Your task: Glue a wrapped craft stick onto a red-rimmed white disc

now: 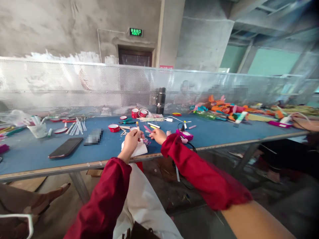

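My left hand (pixel 133 142) is closed in a pinch on a thin pale stick (pixel 138 125) with an orange-yellow end, which points upward. Beside it, my right hand (pixel 159 135) is closed too, its fingertips pinched together over the table; what they hold is too small to make out. A pink pen-like stick (pixel 147 128) lies or points just past the right fingertips, and I cannot tell whether they touch it. Under my left hand, a white sheet or cloth (pixel 140 150) rests at the table edge, with small pinkish-purple bits (pixel 147 142) next to it.
Red tape rolls (pixel 114 128), a purple device (pixel 184 135) with a black cable, and a black thermos (pixel 160 101) stand around. Leftward are a phone (pixel 66 147), white sticks and a white cup (pixel 37 130). A perforated metal screen (pixel 99 89) runs behind; another person's hand (pixel 307 122) is far right.
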Demonstrator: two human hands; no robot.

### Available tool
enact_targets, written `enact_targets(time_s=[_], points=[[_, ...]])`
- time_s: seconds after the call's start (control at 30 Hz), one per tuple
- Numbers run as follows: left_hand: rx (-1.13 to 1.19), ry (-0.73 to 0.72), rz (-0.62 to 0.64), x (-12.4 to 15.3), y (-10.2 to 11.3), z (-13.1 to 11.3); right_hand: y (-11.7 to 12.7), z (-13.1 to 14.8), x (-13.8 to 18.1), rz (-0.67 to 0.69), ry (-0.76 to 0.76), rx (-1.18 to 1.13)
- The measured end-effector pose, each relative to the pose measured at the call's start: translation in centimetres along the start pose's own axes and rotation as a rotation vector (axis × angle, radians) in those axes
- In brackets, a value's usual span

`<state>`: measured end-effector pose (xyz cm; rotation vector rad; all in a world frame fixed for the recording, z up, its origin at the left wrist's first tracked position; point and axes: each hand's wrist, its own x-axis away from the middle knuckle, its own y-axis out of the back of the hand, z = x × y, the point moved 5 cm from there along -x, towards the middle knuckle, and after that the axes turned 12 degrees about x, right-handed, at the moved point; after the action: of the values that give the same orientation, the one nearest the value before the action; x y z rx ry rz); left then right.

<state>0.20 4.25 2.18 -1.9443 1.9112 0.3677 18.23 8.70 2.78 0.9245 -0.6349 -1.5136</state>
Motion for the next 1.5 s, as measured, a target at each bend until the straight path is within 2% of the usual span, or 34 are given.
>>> enact_targets(time_s=[0.23,0.37,0.53,0.63,0.7,0.77,0.83,0.9,1.0,1.1,1.2,1.3,1.5], points=[[0.023,0.005,-0.002,0.0,0.0,-0.1,0.8,0.1,-2.2,-0.076,-0.068,-0.006],[0.043,0.013,-0.009,-0.1,-0.1,0.0,2.3,0.2,-1.7,-0.120,-0.058,-0.114],[0.072,0.010,0.015,-0.2,-0.3,0.2,7.7,0.2,1.8,-0.208,0.024,-0.304],[0.092,0.016,0.008,-0.2,-0.3,0.2,11.6,1.7,4.8,-0.368,0.227,-0.596],[0.101,0.022,0.000,-0.2,-0.2,0.2,12.5,3.1,6.6,-0.407,0.323,-0.773],[0.096,0.021,-0.006,-0.1,-0.2,0.1,11.7,4.7,8.0,-0.453,0.379,-0.932],[0.086,0.018,-0.012,0.0,-0.2,-0.1,9.6,5.8,8.9,-0.555,0.364,-1.057],[0.071,0.010,-0.013,0.0,-0.2,-0.2,6.2,6.5,9.1,-0.629,0.263,-1.150],[0.041,-0.012,-0.012,0.0,0.0,-0.4,0.9,6.8,8.2,-0.639,0.114,-1.256],[0.026,-0.017,-0.016,0.0,0.1,-0.4,-2.0,6.1,6.9,-0.700,0.020,-1.244],[0.030,-0.004,-0.021,-0.1,0.0,-0.2,-2.4,4.7,5.8,-0.717,0.006,-1.204],[0.033,0.006,-0.020,-0.1,0.0,0.0,-1.6,4.0,5.5,-0.677,0.078,-1.138],[0.013,-0.013,0.006,-0.2,0.1,0.1,-0.8,4.8,6.8,-0.688,0.289,-0.759]])
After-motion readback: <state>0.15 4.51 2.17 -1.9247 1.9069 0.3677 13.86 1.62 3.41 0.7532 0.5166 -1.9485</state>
